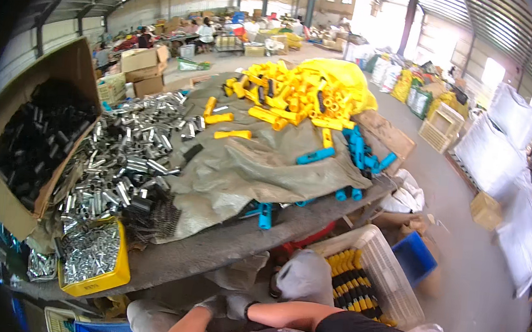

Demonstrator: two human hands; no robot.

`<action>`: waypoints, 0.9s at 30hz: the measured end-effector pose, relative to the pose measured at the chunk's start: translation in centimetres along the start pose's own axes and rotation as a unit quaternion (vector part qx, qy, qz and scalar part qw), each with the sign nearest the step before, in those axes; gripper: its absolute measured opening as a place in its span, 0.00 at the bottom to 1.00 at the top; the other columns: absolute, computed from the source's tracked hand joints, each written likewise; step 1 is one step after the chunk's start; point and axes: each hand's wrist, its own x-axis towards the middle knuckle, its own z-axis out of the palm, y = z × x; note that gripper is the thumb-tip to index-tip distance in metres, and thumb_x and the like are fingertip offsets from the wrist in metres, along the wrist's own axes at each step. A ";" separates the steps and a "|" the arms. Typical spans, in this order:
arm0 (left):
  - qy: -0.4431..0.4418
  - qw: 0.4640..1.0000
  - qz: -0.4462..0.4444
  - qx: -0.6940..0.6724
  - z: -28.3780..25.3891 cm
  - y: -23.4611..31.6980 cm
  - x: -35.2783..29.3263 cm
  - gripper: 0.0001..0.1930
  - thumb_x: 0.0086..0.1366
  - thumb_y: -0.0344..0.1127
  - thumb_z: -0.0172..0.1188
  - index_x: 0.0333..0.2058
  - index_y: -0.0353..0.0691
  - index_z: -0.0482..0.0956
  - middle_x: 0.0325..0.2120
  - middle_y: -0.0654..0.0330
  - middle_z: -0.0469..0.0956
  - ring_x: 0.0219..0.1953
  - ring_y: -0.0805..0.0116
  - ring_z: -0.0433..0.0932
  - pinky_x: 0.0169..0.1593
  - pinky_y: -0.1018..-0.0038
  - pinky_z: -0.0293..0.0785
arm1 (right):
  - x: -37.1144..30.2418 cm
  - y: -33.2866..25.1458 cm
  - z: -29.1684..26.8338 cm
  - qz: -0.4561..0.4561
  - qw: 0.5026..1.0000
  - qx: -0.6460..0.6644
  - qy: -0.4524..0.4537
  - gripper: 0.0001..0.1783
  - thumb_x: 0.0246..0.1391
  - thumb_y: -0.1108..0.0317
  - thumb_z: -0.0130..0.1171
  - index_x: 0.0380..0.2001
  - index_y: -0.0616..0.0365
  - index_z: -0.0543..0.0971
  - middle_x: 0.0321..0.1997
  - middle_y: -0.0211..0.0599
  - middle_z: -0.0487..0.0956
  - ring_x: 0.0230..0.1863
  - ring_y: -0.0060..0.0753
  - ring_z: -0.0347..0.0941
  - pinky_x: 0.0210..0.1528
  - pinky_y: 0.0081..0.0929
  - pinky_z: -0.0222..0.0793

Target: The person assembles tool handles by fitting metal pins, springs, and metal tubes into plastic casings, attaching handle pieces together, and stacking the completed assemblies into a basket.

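Observation:
Below the table's front edge, between my knees, my left hand [211, 304] and my right hand [239, 305] meet, both in grey gloves. Their fingers are too dark and small to make out, so anything held between them is hidden. Just above them runs the edge of the worktable [206, 256]. A grey-green sheet [213, 186] drapes over the tabletop. On it lie a heap of yellow plastic handles [285, 97] and several blue-green handles [357, 149]. Shiny metal tubes [129, 153] are piled at the left, beside a yellow bin [94, 287] of small metal pieces.
A cardboard box [4, 189] of black parts stands at the far left. To my right, a pale plastic crate [404, 298] holds rows of yellow-and-black handles, with a blue bin [415, 257] beside it. White sacks [495, 146] stack along the right. Two people sit in the background.

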 end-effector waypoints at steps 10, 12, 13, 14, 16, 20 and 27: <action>-0.086 0.957 0.141 -0.237 -23.0 16.4 -11.5 0.25 0.59 0.44 0.65 0.52 0.36 0.76 0.45 0.52 0.81 0.47 0.59 0.79 0.53 0.65 0.73 | -16.6 1.6 -20.0 0.004 0.995 0.099 0.011 0.19 0.48 0.52 0.58 0.33 0.57 0.80 0.34 0.51 0.82 0.39 0.52 0.80 0.42 0.46 0.72; -0.038 0.941 0.152 -0.301 -21.5 16.2 -13.2 0.24 0.58 0.44 0.67 0.49 0.37 0.77 0.41 0.52 0.83 0.43 0.60 0.80 0.50 0.65 0.74 | -22.7 0.9 -26.9 0.075 0.976 0.199 -0.042 0.20 0.49 0.53 0.64 0.39 0.57 0.79 0.30 0.46 0.79 0.34 0.47 0.78 0.38 0.38 0.71; -0.060 0.944 0.085 -0.314 -22.0 17.7 -13.3 0.24 0.57 0.44 0.68 0.48 0.37 0.78 0.39 0.53 0.83 0.41 0.63 0.80 0.48 0.65 0.74 | -25.0 3.5 -25.4 0.056 0.969 0.239 0.016 0.21 0.49 0.53 0.66 0.39 0.58 0.79 0.28 0.43 0.78 0.32 0.44 0.76 0.38 0.37 0.70; -0.076 0.942 0.004 -0.327 -22.1 18.3 -13.7 0.23 0.56 0.44 0.70 0.47 0.38 0.78 0.37 0.54 0.83 0.39 0.65 0.80 0.45 0.65 0.74 | -26.8 3.4 -26.7 -0.015 0.955 0.275 0.109 0.22 0.47 0.53 0.68 0.38 0.60 0.79 0.27 0.42 0.77 0.31 0.40 0.76 0.37 0.35 0.69; -0.039 0.950 0.015 -0.310 -20.9 18.7 -14.0 0.22 0.56 0.44 0.71 0.46 0.38 0.78 0.34 0.55 0.83 0.36 0.62 0.80 0.43 0.65 0.73 | -29.7 2.6 -28.1 -0.091 0.928 0.304 0.193 0.24 0.45 0.53 0.70 0.37 0.62 0.78 0.26 0.41 0.77 0.30 0.37 0.75 0.35 0.32 0.69; 0.043 0.964 0.082 -0.249 -21.3 20.6 -16.2 0.21 0.54 0.36 0.69 0.46 0.38 0.77 0.33 0.48 0.81 0.36 0.54 0.80 0.43 0.66 0.73 | -31.7 2.0 -27.0 0.048 0.931 0.341 0.122 0.24 0.45 0.59 0.70 0.43 0.62 0.79 0.22 0.33 0.77 0.26 0.24 0.74 0.31 0.26 0.69; 0.236 0.947 0.037 -0.216 -21.6 20.1 -26.8 0.23 0.55 0.36 0.67 0.50 0.40 0.76 0.42 0.48 0.80 0.46 0.50 0.79 0.49 0.62 0.73 | -29.2 1.0 -22.6 -0.084 0.839 0.531 0.080 0.27 0.40 0.81 0.69 0.48 0.61 0.76 0.39 0.30 0.79 0.38 0.24 0.76 0.41 0.25 0.74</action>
